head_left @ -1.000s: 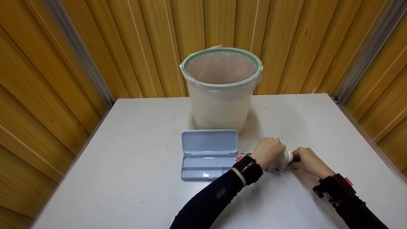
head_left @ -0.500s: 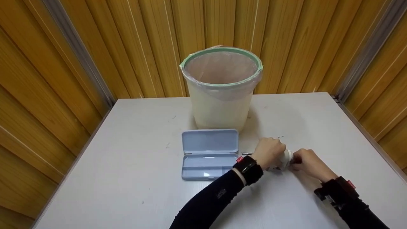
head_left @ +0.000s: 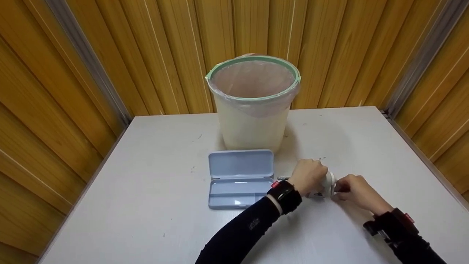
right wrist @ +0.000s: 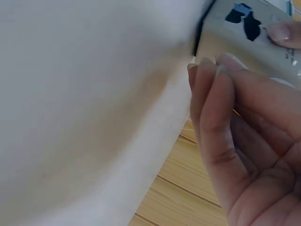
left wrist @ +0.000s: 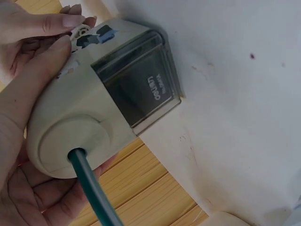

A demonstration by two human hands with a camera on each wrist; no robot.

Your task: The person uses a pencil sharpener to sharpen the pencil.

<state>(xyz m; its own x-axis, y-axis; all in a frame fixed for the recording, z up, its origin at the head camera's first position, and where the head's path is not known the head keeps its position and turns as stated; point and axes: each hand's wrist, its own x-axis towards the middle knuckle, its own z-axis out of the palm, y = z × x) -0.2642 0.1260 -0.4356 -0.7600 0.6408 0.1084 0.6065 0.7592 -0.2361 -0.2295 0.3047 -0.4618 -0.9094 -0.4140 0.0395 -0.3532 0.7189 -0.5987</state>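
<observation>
My left hand grips a white hand-crank pencil sharpener from above on the table, right of centre. The sharpener has a dark see-through shavings drawer and dark patterned marks on its crank side. A green pencil sticks out of its round front hole, and its end shows left of my left hand in the head view. At the other side my right hand has fingers and thumb pinched together at the crank. Those fingers mostly hide the crank handle.
An open light-blue pencil case with divided compartments lies left of my left hand. Behind it stands a cream waste bin with a green rim and clear liner. Wood-patterned walls border the white table.
My right hand has shifted slightly down beside the sharpener, its fingers changing angle at the crank. My left hand and the sharpener stay nearly in place.
</observation>
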